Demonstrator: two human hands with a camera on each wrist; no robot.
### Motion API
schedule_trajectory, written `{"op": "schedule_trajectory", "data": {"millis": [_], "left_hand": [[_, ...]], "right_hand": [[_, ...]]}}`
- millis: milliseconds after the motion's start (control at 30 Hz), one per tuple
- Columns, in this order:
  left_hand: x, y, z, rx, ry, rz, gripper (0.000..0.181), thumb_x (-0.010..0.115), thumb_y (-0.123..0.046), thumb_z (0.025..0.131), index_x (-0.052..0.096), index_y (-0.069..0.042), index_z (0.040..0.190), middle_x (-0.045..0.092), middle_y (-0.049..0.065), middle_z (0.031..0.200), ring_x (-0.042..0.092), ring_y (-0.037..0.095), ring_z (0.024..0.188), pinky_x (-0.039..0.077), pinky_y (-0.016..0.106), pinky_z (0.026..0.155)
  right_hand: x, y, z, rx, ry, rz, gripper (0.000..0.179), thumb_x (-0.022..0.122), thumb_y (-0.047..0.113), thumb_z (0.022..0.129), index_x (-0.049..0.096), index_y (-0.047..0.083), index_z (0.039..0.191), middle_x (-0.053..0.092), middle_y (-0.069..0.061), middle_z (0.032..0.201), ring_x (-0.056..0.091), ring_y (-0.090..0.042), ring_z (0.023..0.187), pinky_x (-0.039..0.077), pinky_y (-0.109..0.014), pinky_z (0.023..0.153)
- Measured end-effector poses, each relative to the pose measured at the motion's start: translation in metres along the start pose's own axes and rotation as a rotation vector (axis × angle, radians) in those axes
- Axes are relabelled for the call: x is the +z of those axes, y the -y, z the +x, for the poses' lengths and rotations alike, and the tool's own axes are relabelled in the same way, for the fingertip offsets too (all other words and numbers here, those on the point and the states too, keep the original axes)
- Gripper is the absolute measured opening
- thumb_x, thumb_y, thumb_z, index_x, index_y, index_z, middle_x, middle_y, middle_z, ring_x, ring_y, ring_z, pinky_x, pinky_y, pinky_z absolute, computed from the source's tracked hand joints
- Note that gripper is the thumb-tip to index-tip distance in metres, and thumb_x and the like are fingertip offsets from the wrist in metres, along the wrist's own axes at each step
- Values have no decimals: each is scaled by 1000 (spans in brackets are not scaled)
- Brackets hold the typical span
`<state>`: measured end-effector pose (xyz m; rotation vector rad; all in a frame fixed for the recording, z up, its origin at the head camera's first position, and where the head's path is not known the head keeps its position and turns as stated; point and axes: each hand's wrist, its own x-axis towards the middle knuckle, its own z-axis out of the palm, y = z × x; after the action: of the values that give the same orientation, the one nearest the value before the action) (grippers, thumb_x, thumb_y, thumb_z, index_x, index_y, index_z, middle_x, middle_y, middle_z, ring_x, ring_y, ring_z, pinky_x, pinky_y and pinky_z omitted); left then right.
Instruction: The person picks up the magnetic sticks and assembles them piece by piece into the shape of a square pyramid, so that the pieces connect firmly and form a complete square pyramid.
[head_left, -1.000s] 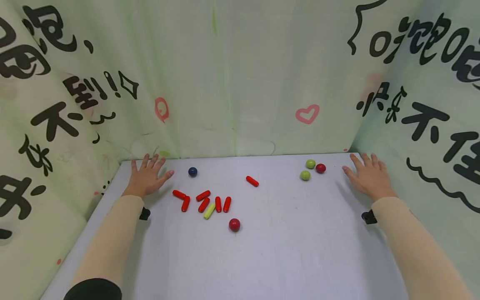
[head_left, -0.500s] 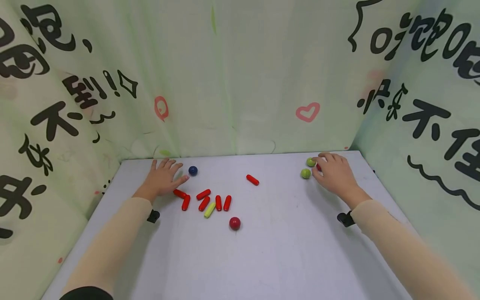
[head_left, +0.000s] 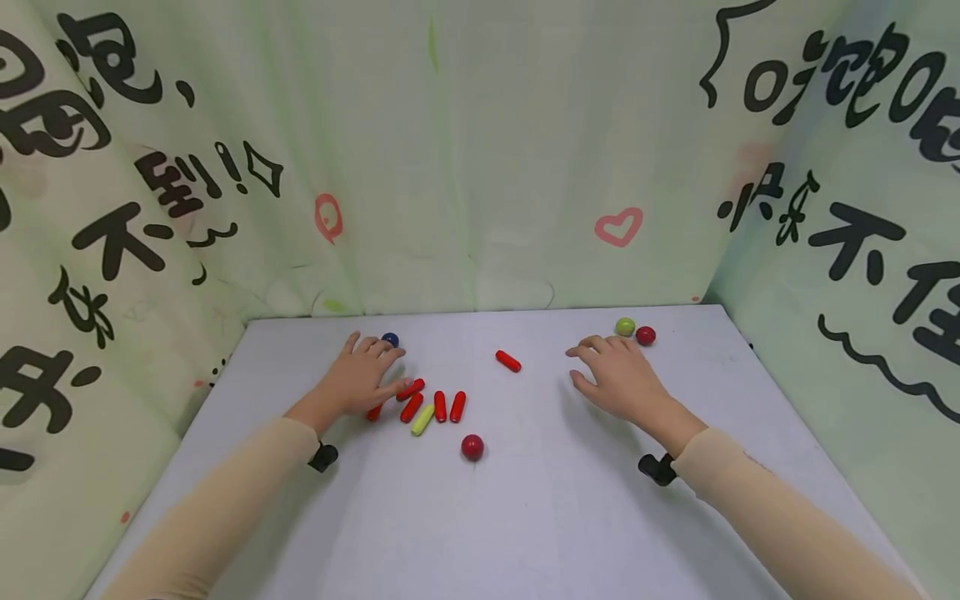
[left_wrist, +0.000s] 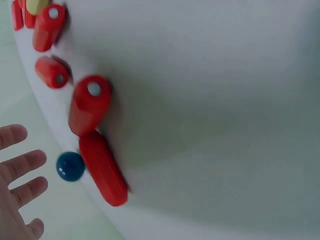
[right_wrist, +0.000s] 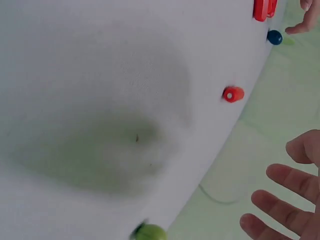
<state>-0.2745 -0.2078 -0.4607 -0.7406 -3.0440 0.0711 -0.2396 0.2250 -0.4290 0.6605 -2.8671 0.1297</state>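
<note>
The left hand [head_left: 363,379] and the right hand [head_left: 618,375] are well apart, each palm down with fingers spread and loosely bent, and neither holds anything. Both seem held above the white table [head_left: 525,517] rather than resting on it, to judge by the shadows cast below. The left hand reaches over the cluster of red sticks [head_left: 411,408], with the blue ball [head_left: 391,339] just beyond its fingers; from the head its thumb overlaps one red stick, though whether it touches cannot be told. The left wrist view shows that hand's fingers spread near the blue ball with a gap between, and two red sticks meeting at their ends. That meeting may owe something to the silvery discs set in the ends (magnets, perhaps, but that is a guess). The sticks look flat-sided, which would keep them from rolling, and the yellow-green stick [head_left: 422,420] lies slantwise among them. The lone red stick [head_left: 508,361] lies between the hands, clear of both. A large red ball [head_left: 472,447] sits nearer the person, below the cluster; with no dish under it, the level cloth is probably all that keeps it in place. Just past the right hand, a green ball [head_left: 625,327] and a smaller red ball [head_left: 645,336] sit side by side near the far edge.
</note>
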Motion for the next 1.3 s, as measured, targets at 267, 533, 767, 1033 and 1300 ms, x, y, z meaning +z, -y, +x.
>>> {"op": "schedule_trajectory", "data": {"millis": [267,533,767,1033,1300], "left_hand": [[-10,-20,-11,20,-33,-15,57,59,-56,98,64,-12,135,62,13,137,50,38,133,25,63,122],[-5,-45,-21,0,-19,-8,44,66,-48,97,70,-14,123,67,9,126,57,31,120,48,54,105],[3,-63,-30,-15,-12,-34,38,70,-45,95,72,-14,118,70,8,118,59,28,109,51,50,99],[14,-72,-33,-35,-50,-98,24,77,-38,90,69,-17,99,60,-2,86,49,17,84,47,35,78],[18,-80,-33,-49,-71,-133,22,81,-34,88,68,-17,96,57,-5,79,49,14,75,46,28,68]], "right_hand": [[7,34,-9,-28,-8,45,30,67,30,98,74,14,122,72,-8,123,66,-36,114,38,-60,112],[21,74,-11,-63,55,138,32,72,33,95,73,16,123,72,-6,122,68,-29,111,49,-56,102],[34,109,-8,-110,127,264,37,74,39,93,73,16,123,73,-4,119,70,-24,103,54,-49,92],[41,136,1,-127,254,357,42,77,43,91,73,18,123,72,-1,117,68,-18,97,56,-39,85],[47,143,-1,-134,271,412,26,81,26,89,73,18,113,65,6,95,54,-6,75,48,-23,67]]}}
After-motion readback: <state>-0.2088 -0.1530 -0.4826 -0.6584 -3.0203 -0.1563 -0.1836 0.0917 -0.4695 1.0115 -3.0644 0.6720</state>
